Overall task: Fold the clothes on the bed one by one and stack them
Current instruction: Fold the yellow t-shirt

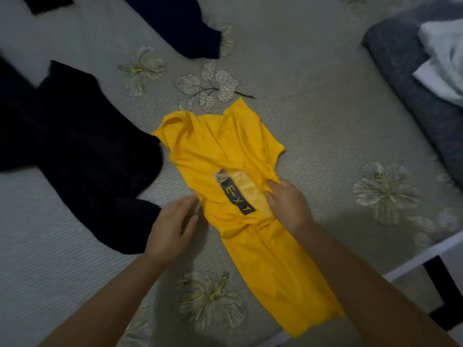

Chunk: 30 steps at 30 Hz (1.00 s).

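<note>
Right hand (pixel 288 206) pinching yellow shirt (pixel 225 156) mid-fold, left hand (pixel 172 226) seemingly flat, loose-fingered at its edge, bedspread (pixel 313 108) beyond.

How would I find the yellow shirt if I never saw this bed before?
Look at the grey bedspread printed with pale flowers. In its middle, between the left hand and the right hand, lies the yellow shirt. It is the only bright garment, with a dark strip reading NEXT; the clothes beside it are dark.
</note>
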Available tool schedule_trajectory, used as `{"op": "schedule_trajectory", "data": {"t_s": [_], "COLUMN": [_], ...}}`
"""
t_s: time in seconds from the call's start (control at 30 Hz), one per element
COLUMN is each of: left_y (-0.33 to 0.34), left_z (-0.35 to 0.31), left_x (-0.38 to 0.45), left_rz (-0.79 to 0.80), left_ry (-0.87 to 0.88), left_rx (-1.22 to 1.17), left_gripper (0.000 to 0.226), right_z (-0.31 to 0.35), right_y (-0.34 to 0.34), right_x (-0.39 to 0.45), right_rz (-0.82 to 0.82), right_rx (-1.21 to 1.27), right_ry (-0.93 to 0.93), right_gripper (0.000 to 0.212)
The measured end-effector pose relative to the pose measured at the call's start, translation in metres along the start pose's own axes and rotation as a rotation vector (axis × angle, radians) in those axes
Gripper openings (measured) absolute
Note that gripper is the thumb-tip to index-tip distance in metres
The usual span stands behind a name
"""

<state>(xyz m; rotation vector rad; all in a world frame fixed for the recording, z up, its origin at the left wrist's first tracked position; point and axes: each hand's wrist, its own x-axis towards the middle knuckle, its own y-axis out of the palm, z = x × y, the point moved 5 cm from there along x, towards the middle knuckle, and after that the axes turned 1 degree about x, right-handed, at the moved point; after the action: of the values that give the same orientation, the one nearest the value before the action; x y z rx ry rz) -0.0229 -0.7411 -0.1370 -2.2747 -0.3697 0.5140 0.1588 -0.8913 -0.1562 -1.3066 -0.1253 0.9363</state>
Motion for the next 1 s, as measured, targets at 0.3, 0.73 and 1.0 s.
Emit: {"op": "schedule_trajectory", "data": {"t_s": [0.3, 0.73, 1.0], "left_y": [0.008, -0.006, 0.050], "left_z": [-0.035, -0.057, -0.092], "left_x": [0.095, 0.141, 0.169], "left_rz": [-0.108, -0.292, 0.117], "left_ry": [-0.191, -0.268, -0.168], "left_rx": [0.088, -0.344, 0.465], "left_gripper": [0.054, 0.045, 0.050], "right_z": [-0.072, -0.061, -0.218], "right_y": [-0.084, -0.124, -0.159], "right_x": [0.009, 0.103, 0.064], "right_rz": [-0.175, -0.267, -0.172], "right_rx": [-0.428, 0.144, -0.394], "right_ry": [0.027, -0.079, 0.446], "right_gripper": [0.030, 0.052, 0.034]}}
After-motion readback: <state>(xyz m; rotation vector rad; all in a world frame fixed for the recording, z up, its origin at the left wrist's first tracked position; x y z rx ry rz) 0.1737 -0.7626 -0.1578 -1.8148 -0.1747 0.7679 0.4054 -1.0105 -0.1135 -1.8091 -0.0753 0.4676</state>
